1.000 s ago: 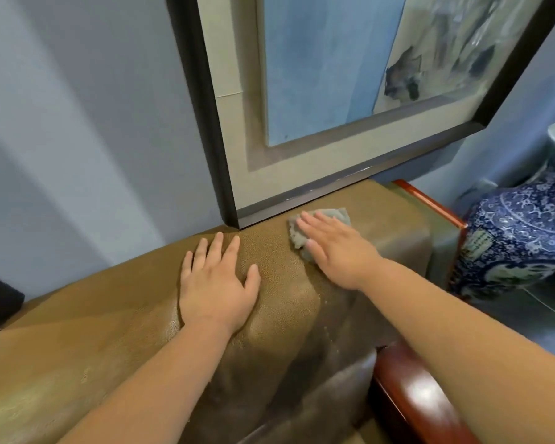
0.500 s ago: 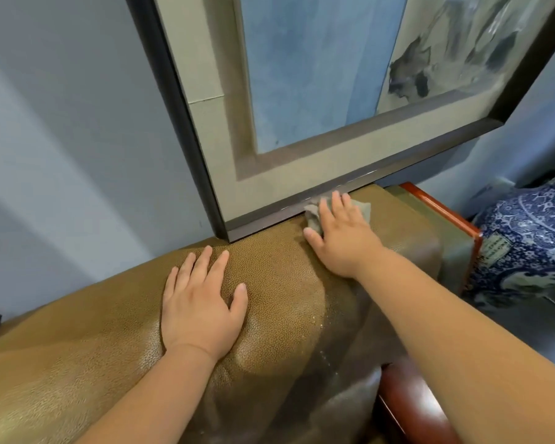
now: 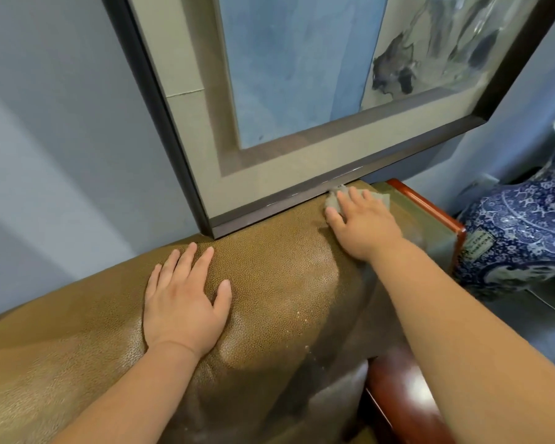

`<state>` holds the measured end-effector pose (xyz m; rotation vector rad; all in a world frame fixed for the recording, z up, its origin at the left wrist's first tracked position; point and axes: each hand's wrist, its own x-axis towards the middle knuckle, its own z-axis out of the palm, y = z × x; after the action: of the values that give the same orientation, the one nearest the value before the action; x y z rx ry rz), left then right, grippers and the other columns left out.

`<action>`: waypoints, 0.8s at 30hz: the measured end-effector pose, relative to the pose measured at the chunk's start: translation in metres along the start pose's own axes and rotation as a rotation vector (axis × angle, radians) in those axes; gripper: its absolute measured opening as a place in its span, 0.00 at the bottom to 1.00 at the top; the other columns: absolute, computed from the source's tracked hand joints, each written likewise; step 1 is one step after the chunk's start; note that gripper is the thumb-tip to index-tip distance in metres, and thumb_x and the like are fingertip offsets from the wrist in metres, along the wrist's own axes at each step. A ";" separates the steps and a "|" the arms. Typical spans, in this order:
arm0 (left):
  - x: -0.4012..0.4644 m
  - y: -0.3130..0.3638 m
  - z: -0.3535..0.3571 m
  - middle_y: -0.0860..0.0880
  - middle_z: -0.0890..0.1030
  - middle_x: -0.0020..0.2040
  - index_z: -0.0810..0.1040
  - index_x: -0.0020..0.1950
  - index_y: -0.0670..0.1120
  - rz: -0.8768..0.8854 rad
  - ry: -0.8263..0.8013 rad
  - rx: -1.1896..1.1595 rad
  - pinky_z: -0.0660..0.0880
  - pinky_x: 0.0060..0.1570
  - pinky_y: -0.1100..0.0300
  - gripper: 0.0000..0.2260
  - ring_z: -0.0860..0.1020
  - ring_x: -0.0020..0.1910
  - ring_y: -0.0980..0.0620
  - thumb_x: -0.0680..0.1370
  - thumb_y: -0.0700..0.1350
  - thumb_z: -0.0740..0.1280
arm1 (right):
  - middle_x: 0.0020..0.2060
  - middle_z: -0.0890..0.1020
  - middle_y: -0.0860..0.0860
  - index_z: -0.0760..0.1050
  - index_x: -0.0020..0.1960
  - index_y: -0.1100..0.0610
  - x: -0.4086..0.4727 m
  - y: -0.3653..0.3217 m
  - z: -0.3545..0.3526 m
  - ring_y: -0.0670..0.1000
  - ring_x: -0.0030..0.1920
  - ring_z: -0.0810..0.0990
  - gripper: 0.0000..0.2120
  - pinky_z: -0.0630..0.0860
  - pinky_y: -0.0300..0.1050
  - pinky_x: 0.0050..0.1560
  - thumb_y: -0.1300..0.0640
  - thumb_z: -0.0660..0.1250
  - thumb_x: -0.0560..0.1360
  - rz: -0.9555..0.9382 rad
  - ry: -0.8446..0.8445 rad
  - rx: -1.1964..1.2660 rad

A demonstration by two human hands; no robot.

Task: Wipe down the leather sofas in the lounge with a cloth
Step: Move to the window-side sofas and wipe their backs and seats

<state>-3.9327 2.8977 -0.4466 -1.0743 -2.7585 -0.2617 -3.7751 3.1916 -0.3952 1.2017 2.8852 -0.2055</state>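
At the far left we see the grey-blue wall, and below it the tan pebbled-leather sofa back running across the lower frame. Our left hand lies palm-down on the top of that back, fingers straight and slightly spread, thumb angled out to the right, holding nothing; its forearm comes up from the bottom edge. Above and behind it a dark-framed painting leans on the wall, its lower edge meeting the top of the sofa. Further right, our right arm stretches forward from the lower right corner, and our right hand presses flat, fingers extended, on a small grey cloth at the sofa's far top corner, just beside the frame's bottom edge; most of the cloth is hidden under the fingers. Beyond that runs the sofa's red-brown wooden trim, and at the right edge stands a blue-and-white porcelain vase.
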 end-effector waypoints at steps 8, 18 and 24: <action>0.000 0.002 -0.003 0.51 0.67 0.82 0.68 0.82 0.57 -0.002 0.003 -0.004 0.55 0.83 0.45 0.32 0.62 0.82 0.47 0.80 0.67 0.51 | 0.82 0.63 0.49 0.63 0.82 0.47 -0.108 -0.054 0.049 0.54 0.83 0.56 0.32 0.46 0.52 0.83 0.32 0.51 0.84 -0.586 0.122 0.049; -0.002 0.011 -0.020 0.52 0.62 0.85 0.62 0.84 0.58 0.005 -0.103 0.052 0.53 0.83 0.44 0.32 0.58 0.84 0.48 0.82 0.66 0.47 | 0.85 0.51 0.51 0.53 0.85 0.44 -0.118 -0.054 0.062 0.58 0.84 0.42 0.32 0.39 0.60 0.83 0.36 0.35 0.84 -0.147 0.229 0.144; 0.002 0.033 -0.046 0.52 0.70 0.81 0.69 0.81 0.56 0.009 -0.156 0.002 0.63 0.79 0.43 0.29 0.67 0.80 0.49 0.82 0.65 0.52 | 0.85 0.52 0.47 0.52 0.85 0.43 -0.131 -0.007 0.060 0.53 0.85 0.43 0.28 0.42 0.57 0.84 0.38 0.44 0.86 -0.421 0.147 0.080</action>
<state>-3.9076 2.9129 -0.3986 -1.1529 -2.8885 -0.1811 -3.6901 3.0862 -0.4461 0.6232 3.2565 -0.2455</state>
